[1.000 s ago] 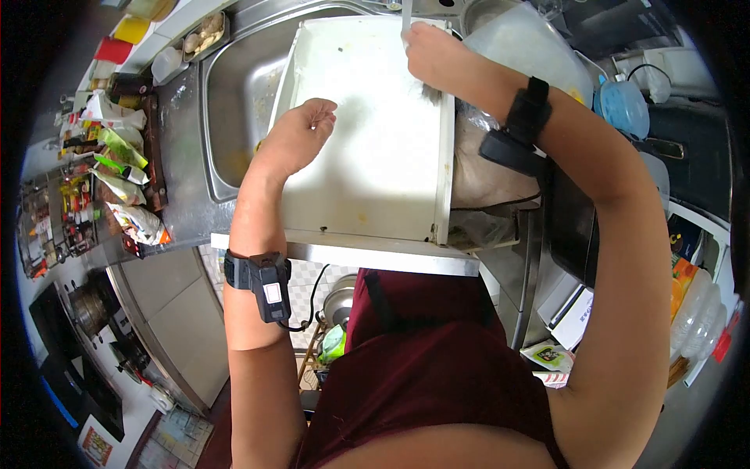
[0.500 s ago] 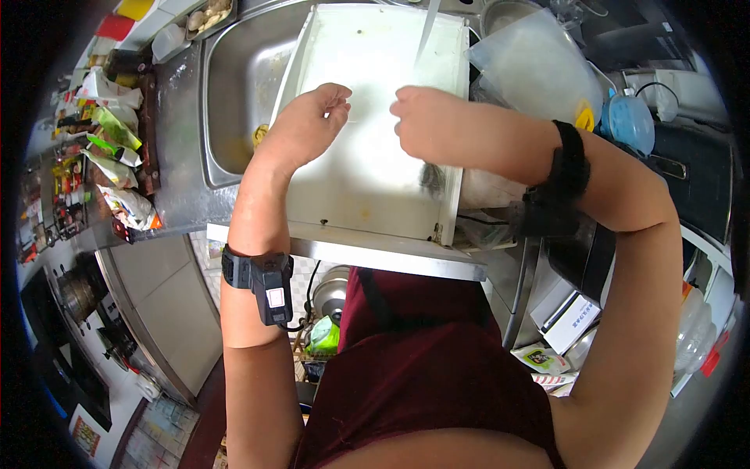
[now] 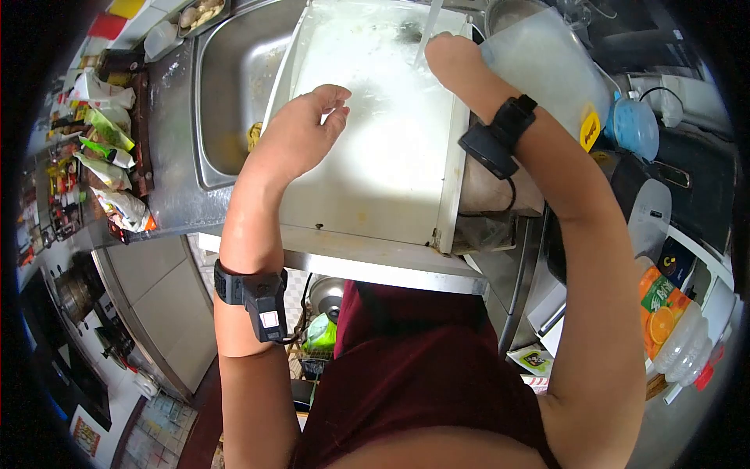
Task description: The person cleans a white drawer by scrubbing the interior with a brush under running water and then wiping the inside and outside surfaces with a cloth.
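Observation:
A white, shallow drawer-like tray (image 3: pixel 367 187) with raised sides lies across the sink, its inside wet and whitish. My left hand (image 3: pixel 308 129) hovers over its left part, fingers loosely bent, thumb apart from them and nothing between. By the far right rim, my right hand (image 3: pixel 455 61) is closed like a fist; what it holds, if anything, is hidden. Just left of it, a pale, narrow spout or stream (image 3: pixel 429 31) reaches down into the tray. A dark, fuzzy patch (image 3: pixel 409 31) shows on the tray's far surface. Both forearms wear black strapped devices.
The steel sink basin (image 3: pixel 234 117) is left of the tray, with something yellow (image 3: pixel 255 134) in it. Packets (image 3: pixel 109 129) line the counter's left side. A translucent sheet (image 3: pixel 539 66), a blue container (image 3: pixel 631 127) and a juice bottle (image 3: pixel 664 313) are on the right.
My right hand has moved away from me, from the tray's middle to its far right rim. My left hand has barely moved. A dark patch near the tray's lower right no longer shows there.

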### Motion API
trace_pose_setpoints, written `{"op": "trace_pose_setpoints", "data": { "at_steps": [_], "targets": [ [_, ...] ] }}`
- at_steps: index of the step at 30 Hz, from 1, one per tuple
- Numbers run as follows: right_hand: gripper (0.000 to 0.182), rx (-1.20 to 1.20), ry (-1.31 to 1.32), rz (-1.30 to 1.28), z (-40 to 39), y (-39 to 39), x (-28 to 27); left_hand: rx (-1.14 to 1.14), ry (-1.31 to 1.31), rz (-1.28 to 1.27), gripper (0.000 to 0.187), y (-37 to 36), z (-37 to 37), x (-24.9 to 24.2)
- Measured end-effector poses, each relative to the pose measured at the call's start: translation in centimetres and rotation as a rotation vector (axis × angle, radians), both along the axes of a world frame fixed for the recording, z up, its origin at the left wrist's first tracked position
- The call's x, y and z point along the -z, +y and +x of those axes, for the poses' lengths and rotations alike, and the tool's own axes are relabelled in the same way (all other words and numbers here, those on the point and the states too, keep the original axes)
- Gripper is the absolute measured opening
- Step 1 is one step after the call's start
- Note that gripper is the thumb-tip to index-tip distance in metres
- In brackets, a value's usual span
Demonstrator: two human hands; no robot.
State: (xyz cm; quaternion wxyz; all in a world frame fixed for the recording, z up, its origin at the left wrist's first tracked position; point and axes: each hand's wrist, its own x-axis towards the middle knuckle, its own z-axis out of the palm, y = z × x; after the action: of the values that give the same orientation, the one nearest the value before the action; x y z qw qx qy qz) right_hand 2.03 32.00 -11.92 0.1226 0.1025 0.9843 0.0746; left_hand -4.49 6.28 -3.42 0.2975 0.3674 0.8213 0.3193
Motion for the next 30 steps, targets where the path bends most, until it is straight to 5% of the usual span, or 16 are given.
{"op": "trace_pose_setpoints", "data": {
  "at_steps": [5, 12, 24, 30],
  "targets": [
    [0.025, -0.126, 0.054, -0.226, -0.6, -1.7, 4.7, 0.008, 0.009, 0.001, 0.03, 0.0, 0.1, -0.1],
    [0.027, -0.782, -0.261, -0.607, 5.1, -3.4, -1.6, 0.017, 0.013, -0.002, 0.029, 0.1, 0.1, -0.1],
    [0.021, -0.947, -0.396, -0.738, 6.2, -3.5, -8.1, 0.052, -0.035, -0.134, 0.03, 0.5, 0.8, -1.2],
    [0.014, -0.937, -0.185, -0.362, 4.4, -3.1, -10.1, 0.052, -0.019, -0.074, 0.03, 0.4, 0.7, -0.8]
  ]
}}
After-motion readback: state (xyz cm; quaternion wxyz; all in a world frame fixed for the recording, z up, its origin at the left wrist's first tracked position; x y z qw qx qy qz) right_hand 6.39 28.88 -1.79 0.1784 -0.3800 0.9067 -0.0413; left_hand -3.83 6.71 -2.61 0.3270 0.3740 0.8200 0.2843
